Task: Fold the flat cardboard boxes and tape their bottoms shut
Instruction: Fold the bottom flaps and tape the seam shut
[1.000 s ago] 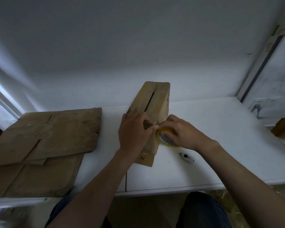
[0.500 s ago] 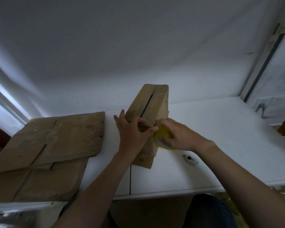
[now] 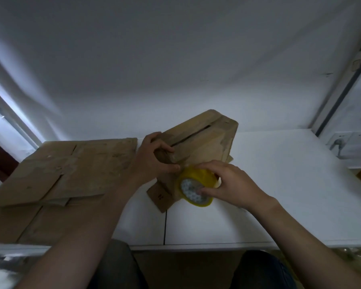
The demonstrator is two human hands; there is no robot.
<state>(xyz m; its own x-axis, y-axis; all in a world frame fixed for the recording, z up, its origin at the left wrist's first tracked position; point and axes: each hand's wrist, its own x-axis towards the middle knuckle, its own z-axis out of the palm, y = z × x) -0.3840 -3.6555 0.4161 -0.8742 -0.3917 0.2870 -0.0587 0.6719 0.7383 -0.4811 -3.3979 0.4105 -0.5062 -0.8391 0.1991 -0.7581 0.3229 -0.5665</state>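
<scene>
A folded brown cardboard box (image 3: 204,140) stands on the white table (image 3: 279,184) with its closed bottom flaps facing up and a dark seam running along them. My left hand (image 3: 152,159) grips the box's near left end, thumb pressed to the edge by the seam. My right hand (image 3: 227,184) holds a yellow roll of tape (image 3: 196,187) against the box's near side, fingers curled over the roll. One loose flap (image 3: 161,198) lies flat on the table below the box.
A stack of flat cardboard boxes (image 3: 61,174) lies on the table's left part, reaching its front edge. A wall socket (image 3: 340,142) sits at the far right. A white wall rises behind the table. My knees show below the table's front edge.
The box has turned, its far end now pointing to the right. My right hand with the tape has come lower down the box's near side. The small white object on the table is no longer seen.
</scene>
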